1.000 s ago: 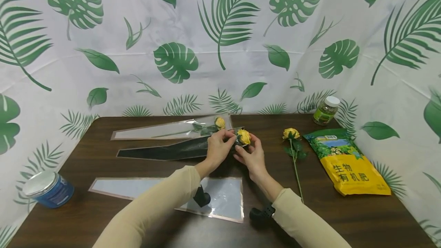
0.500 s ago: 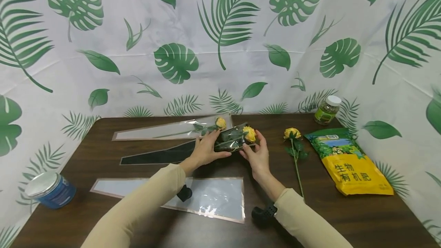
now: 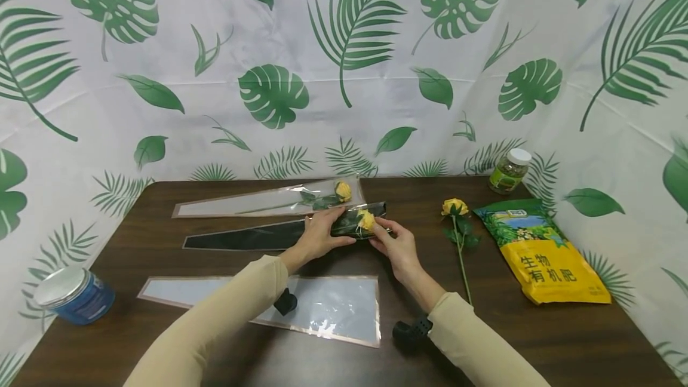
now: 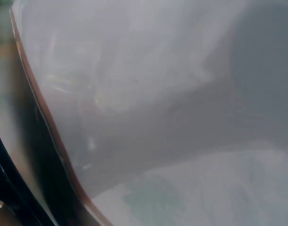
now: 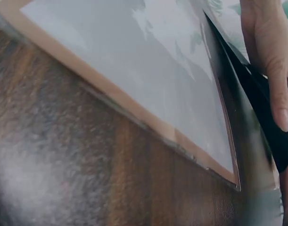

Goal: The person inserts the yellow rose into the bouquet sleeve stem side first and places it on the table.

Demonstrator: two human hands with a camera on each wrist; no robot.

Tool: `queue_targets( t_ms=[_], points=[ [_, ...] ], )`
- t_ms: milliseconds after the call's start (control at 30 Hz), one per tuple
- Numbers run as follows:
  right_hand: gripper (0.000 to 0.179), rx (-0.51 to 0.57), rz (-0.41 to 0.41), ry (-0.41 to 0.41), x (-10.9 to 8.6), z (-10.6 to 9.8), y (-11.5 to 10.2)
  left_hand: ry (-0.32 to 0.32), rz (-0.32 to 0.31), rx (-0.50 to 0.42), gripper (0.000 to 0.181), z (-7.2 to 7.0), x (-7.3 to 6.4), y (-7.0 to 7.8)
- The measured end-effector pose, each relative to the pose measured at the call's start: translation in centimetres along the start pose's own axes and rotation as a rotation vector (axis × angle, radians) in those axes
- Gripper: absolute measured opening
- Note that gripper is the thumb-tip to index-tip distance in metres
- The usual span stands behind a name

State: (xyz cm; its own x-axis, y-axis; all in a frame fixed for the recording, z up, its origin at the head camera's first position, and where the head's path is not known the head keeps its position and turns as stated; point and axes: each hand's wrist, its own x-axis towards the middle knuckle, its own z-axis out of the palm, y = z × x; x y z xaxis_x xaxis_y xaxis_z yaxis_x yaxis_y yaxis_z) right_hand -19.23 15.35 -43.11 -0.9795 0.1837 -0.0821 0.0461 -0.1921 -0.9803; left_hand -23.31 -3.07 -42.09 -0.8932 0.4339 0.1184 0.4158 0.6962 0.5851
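A long black-backed clear flower sleeve (image 3: 247,236) lies across the middle of the table, its wide mouth to the right. At that mouth sits a yellow rose (image 3: 366,220), its leaves and stem inside the sleeve. My left hand (image 3: 318,236) grips the sleeve across its width, thumb on the near side; the right wrist view also shows this hand (image 5: 271,49) on the black sleeve. With thumb and fingers, my right hand (image 3: 396,249) pinches the rose at the opening. The left wrist view holds mostly a pale sleeve (image 4: 158,117), without the left hand's fingers.
Behind lies a white sleeve (image 3: 231,208) with another yellow rose (image 3: 343,191). A flat white sleeve (image 3: 344,309) lies in front. To the right are a loose rose (image 3: 454,208), a yellow fertilizer bag (image 3: 553,267) and a jar (image 3: 507,173). A blue can (image 3: 80,297) stands left.
My left hand has shifted left from beside the rose onto the black sleeve. The rose has moved left, further back into the sleeve's mouth, with my right hand still at it.
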Motion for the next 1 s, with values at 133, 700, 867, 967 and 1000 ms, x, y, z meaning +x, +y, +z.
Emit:
queue_targets(
  t_ms=[133, 700, 867, 967, 1000],
  points=[
    [0.029, -0.048, 0.028, 0.060, 0.3, -0.3, 0.1, -0.049, -0.005, 0.021, 0.081, -0.1, -0.3, -0.5],
    [0.018, -0.436, 0.138, -0.127, 0.0, -3.0, -0.8, -0.233, -0.017, 0.187, 0.073, -0.7, -0.8, -1.6],
    [0.013, -0.434, 0.168, -0.191, 0.1, -3.3, -0.9, -0.233, -0.008, 0.185, 0.073, -0.8, -1.1, -1.4],
    [0.013, -0.396, 0.191, -0.205, 0.2, -3.4, -0.8, -0.243, -0.013, 0.179, 0.074, -0.8, -1.3, -1.4],
    [0.012, -0.387, 0.199, -0.206, 0.1, -3.4, -0.7, -0.247, -0.017, 0.178, 0.074, -0.8, -1.3, -1.4]
  ],
)
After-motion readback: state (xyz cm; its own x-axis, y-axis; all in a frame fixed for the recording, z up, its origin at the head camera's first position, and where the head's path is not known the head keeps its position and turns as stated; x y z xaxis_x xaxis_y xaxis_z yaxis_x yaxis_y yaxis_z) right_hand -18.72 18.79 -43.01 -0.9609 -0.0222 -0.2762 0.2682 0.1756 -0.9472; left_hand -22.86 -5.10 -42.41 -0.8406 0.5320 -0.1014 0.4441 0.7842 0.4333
